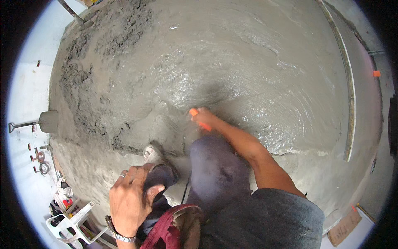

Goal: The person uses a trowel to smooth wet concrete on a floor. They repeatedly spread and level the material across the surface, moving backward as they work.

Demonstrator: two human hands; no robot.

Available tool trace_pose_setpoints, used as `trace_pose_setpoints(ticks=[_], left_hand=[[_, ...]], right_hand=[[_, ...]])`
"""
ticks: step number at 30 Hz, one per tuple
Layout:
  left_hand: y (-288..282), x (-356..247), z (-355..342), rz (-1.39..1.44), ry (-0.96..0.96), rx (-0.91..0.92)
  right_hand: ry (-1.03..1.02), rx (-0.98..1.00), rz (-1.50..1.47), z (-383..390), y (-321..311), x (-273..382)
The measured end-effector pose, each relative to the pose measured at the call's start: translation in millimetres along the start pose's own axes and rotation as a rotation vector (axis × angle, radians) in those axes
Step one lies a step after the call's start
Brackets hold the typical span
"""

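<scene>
My right hand (209, 119) is wrapped round the orange handle (193, 112) of a trowel, low over the wet grey cement (178, 79) in front of my knee. Dark motion smear hides the trowel's blade. Curved, shiny stroke marks run across the cement to the right of the hand. My left hand (132, 193), with a ring and a wristwatch, is empty beside my bent left leg, thumb apart and fingers loosely bent. Whether it rests on the leg I cannot tell. My shoe (153, 154) stands at the near edge of the wet layer.
Rough, crumbly cement (78, 79) lies at the left. A shovel (49, 121) leans by the left wall, and another tool's shaft (70, 11) stands at far left. A long straightedge (349, 83) lies at the right. A white plastic chair (62, 224) is near left, cardboard (345, 228) near right.
</scene>
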State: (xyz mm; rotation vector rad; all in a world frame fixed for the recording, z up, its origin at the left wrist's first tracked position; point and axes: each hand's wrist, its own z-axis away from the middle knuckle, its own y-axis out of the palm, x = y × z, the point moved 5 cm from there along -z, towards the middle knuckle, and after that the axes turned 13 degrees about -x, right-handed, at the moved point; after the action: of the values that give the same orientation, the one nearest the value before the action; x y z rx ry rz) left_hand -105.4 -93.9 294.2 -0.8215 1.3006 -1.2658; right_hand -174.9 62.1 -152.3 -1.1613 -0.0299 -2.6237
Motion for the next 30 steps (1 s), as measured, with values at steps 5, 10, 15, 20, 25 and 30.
trace_pose_setpoints(ticks=[5, 10, 15, 20, 25, 30], left_hand=[[14.9, 24.3, -9.1, -0.059, 0.059, 0.026], [28.7, 48.4, -21.5, 0.020, 0.051, 0.065], [30.9, 61.7, -17.9, 0.073, -0.035, 0.127], [25.7, 60.3, -9.9, 0.137, -0.076, 0.086], [32.9, 57.7, -9.9, 0.112, -0.069, 0.119], [39.3, 42.8, -17.6, 0.116, -0.017, 0.118]], right_hand=[[0.167, -0.320, -0.359, 27.7, -102.7, 2.0], [0.105, -0.552, -0.676, 42.4, -247.2, -23.5], [0.089, -0.997, -0.897, 69.0, -351.9, -44.1], [-0.066, -0.658, -0.813, 94.7, -227.7, -5.0], [0.035, -0.087, -0.016, 64.6, -36.6, 4.3], [0.080, 0.008, 0.090, 30.7, 1.1, -51.1]])
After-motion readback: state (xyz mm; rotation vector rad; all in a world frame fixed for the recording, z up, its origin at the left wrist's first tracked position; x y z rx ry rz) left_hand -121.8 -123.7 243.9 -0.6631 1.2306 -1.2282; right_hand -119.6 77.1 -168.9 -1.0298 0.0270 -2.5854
